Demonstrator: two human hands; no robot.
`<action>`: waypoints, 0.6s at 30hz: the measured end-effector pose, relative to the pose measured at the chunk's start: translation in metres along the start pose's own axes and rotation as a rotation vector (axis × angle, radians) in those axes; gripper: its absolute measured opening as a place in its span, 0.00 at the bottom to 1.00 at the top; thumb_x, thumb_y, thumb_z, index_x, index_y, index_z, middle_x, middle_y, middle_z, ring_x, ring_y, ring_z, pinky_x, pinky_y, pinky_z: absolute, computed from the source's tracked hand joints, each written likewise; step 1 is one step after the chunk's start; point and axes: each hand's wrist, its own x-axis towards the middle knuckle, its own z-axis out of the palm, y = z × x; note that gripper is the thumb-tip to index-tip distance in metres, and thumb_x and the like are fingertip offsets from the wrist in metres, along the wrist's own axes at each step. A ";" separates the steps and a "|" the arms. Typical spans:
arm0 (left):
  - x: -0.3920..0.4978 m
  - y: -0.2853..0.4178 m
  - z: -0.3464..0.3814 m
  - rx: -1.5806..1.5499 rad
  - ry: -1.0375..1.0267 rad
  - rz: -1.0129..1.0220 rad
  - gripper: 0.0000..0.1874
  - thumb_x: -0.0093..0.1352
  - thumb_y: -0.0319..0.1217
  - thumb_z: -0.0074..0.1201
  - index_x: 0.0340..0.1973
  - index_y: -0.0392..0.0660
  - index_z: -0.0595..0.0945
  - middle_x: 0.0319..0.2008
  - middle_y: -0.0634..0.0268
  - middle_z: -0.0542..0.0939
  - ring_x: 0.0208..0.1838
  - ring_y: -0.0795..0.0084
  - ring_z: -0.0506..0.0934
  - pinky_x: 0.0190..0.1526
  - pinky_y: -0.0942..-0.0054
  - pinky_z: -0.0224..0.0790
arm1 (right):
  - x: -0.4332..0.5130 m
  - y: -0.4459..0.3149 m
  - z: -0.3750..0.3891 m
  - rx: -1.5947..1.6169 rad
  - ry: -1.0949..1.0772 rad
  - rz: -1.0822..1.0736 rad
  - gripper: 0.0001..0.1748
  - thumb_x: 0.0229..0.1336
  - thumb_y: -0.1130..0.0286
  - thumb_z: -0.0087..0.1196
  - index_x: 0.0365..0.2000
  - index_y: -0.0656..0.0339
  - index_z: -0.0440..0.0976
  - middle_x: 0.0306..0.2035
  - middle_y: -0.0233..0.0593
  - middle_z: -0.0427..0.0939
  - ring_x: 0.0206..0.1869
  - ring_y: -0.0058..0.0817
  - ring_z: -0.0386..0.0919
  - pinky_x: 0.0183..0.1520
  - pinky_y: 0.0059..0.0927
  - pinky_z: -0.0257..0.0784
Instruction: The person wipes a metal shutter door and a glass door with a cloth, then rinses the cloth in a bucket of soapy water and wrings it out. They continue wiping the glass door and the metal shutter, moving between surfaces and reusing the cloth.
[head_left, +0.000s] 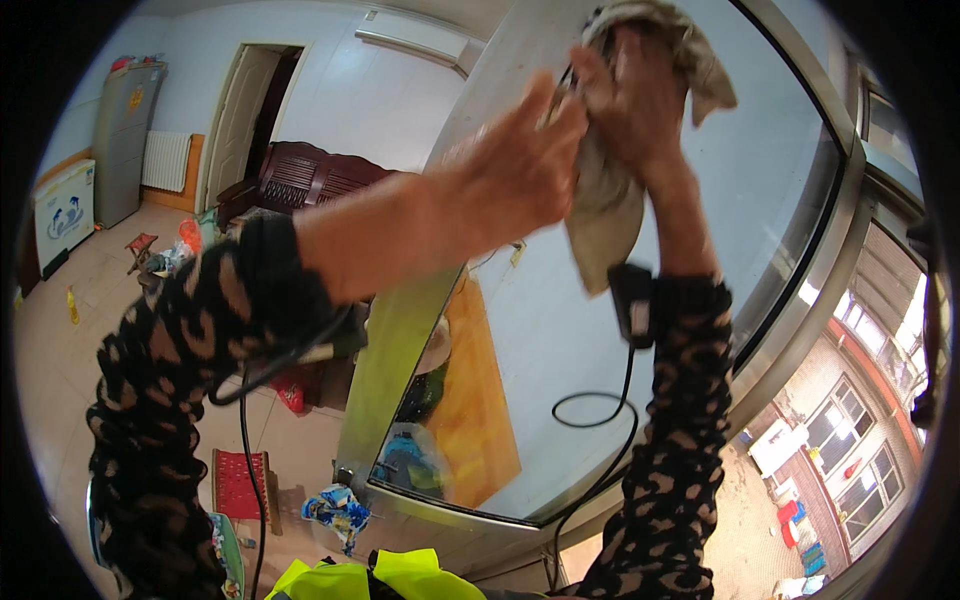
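Observation:
Both hands are raised in front of a framed glass pane (720, 195). My right hand (637, 97) lies against a beige cloth (604, 232), which is pressed to the upper part of the glass and hangs down below the hand. My left hand (536, 154) is just left of it, blurred, with its fingertips by the cloth's left edge; whether it grips the cloth cannot be told. Black cables hang from both sleeved forearms, and a small black device (632, 304) sits at my right wrist.
A dark wooden bench (315, 176) stands at the left beyond the pane. On the floor are a red woven stool (240, 484) and a blue patterned cloth (337, 514) over a container. A metal frame (795, 300) edges the glass; a yard shows at right.

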 end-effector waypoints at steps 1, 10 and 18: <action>-0.013 0.012 -0.005 -0.028 -0.006 0.005 0.09 0.54 0.29 0.55 0.27 0.38 0.83 0.39 0.54 0.82 0.62 0.53 0.71 0.65 0.43 0.55 | -0.018 -0.014 0.001 0.041 0.084 -0.046 0.30 0.64 0.45 0.46 0.48 0.65 0.70 0.50 0.59 0.72 0.54 0.56 0.68 0.56 0.48 0.62; -0.157 0.084 -0.047 -0.467 -0.016 -0.028 0.08 0.55 0.29 0.55 0.27 0.38 0.82 0.42 0.55 0.81 0.63 0.54 0.70 0.61 0.36 0.58 | -0.182 -0.155 -0.001 0.223 -0.203 0.160 0.31 0.61 0.48 0.52 0.53 0.65 0.67 0.53 0.55 0.70 0.56 0.54 0.67 0.57 0.54 0.60; -0.231 0.088 -0.079 -0.610 -0.591 -0.511 0.33 0.63 0.43 0.55 0.59 0.36 0.72 0.70 0.51 0.58 0.74 0.48 0.51 0.67 0.33 0.36 | -0.184 -0.197 0.022 0.303 -0.198 0.006 0.30 0.58 0.48 0.55 0.53 0.58 0.72 0.53 0.49 0.72 0.56 0.48 0.67 0.59 0.51 0.60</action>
